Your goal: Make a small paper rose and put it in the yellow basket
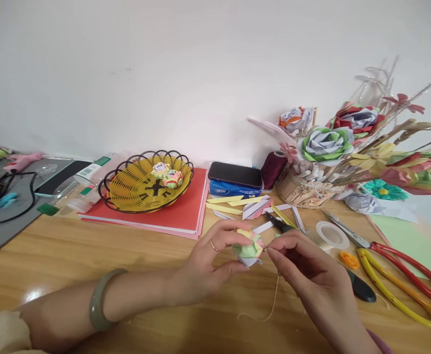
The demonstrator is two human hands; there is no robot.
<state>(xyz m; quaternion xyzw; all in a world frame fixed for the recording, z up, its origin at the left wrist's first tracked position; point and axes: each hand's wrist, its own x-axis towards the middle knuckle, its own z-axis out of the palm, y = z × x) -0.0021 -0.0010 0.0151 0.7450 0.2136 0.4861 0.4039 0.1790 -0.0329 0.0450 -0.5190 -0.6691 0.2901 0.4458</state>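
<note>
The left hand [208, 260] is closed around a small paper flower [250, 250], thumb below and fingers curled over the top. It holds the flower just above the wooden bench [127, 275], near the front edge. The right hand [307, 275] meets it from the other side, with thumb and forefinger pinched on a pale thread [275, 295]. The thread drops from the fingertips and curls loosely on the wood. The flower is folded from pastel green, yellow and pink paper in layered petals.

Directly behind the hands lie scattered paper strips [233, 204], yellow and white, and small black snips [278, 223]. To the right are a roll of clear tape [331, 235] and long scissors [403, 282] with red and yellow looped handles. Further back a woven basket [300, 191] holds large paper roses on sticks. A dark red spool [272, 168] stands beside it, next to a black phone [235, 174] resting on a blue tissue pack [233, 189]. To the left, a black wire bowl [127, 196] with yellow lining sits on a red paper stack [186, 214] and holds two finished flowers [167, 174]. A smooth green bangle [99, 300] circles the left wrist.
</note>
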